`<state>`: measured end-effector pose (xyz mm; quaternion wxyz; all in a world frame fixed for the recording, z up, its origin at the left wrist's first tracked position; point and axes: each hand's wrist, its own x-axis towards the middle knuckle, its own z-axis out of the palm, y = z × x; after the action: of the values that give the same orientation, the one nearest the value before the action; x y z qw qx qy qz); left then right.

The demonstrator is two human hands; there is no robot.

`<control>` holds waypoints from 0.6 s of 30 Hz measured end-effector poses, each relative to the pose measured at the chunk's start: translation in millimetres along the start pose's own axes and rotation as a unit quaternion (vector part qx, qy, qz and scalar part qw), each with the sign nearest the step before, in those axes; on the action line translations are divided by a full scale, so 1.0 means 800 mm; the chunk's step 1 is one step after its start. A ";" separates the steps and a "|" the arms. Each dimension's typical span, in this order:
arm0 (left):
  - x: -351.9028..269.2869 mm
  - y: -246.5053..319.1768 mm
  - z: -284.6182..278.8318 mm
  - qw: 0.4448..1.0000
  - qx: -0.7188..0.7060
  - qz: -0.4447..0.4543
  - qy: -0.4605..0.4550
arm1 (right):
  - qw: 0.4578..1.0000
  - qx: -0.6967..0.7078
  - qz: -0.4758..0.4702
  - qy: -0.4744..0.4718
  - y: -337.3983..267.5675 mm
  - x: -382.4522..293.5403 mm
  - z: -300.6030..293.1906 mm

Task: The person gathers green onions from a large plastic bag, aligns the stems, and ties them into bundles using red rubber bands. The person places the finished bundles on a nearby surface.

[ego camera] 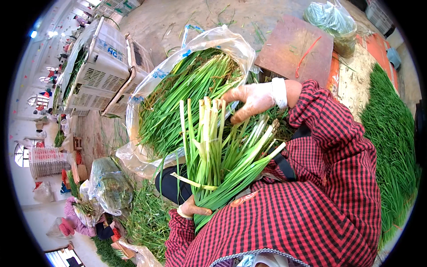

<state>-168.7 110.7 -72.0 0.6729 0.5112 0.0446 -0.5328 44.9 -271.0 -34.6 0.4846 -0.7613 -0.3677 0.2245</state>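
My left hand [196, 207], low in the head view, is closed round the green leaves of a bunch of leafy stalks [208, 147], which look like garlic chives or similar greens. Their pale cut ends point up and fan apart. One yellowish leaf lies across the bunch. In a whitish thin glove, my right hand [248, 100] is beside the pale ends at the upper right, fingers spread; whether its fingertips touch a stalk cannot be told. Behind the bunch, an open clear plastic bag [136, 110] holds many more long green stalks [193, 96] with brownish roots or ends.
A reddish-brown board [283, 43] with a red tie stands at the upper right, near a tied greenish bag [333, 25]. Greens are heaped at the right [390, 143]. White crates [103, 70] stand upper left; loose leaves [146, 213] litter the floor. A co-worker [81, 217] sits lower left.
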 end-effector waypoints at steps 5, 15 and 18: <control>-0.003 -0.006 -0.002 1.000 0.015 0.007 0.019 | 0.985 0.019 0.095 -0.142 -0.020 0.004 0.020; 0.017 0.017 0.019 0.996 0.034 0.052 0.061 | 0.990 -0.025 0.138 0.017 -0.021 -0.030 0.007; 0.020 0.022 0.024 0.996 0.041 0.049 0.063 | 0.986 -0.037 0.153 0.056 -0.017 -0.034 0.013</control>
<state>-157.3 84.2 -61.4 0.6729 0.5720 0.0398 -0.4674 16.0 -282.4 -27.4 0.4358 -0.8373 -0.2269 0.2397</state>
